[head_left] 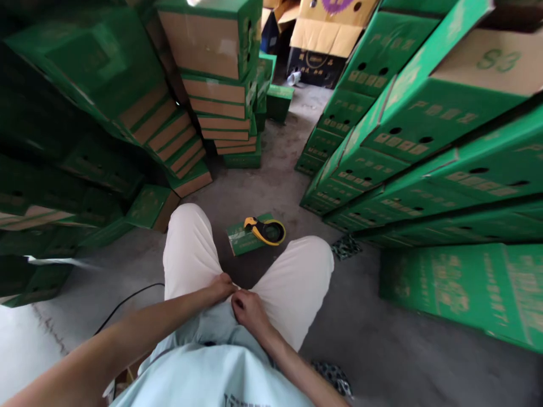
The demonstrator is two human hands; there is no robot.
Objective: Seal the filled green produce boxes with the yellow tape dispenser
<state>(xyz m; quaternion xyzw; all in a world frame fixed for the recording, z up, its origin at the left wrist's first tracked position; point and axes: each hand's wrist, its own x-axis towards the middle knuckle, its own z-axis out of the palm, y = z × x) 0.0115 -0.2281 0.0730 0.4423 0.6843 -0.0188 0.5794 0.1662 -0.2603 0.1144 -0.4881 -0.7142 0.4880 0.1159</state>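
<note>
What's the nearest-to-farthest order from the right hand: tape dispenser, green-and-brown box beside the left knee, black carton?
1. Yellow tape dispenser: ahead, between the knees.
2. Green-and-brown box: left side.
3. Black carton: far ahead.

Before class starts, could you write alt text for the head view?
A person's left hand and right hand are close together over their pale trousers. Beyond them, a yellow tool lies partly over a small box; stacked green boxes line both sides.
</note>
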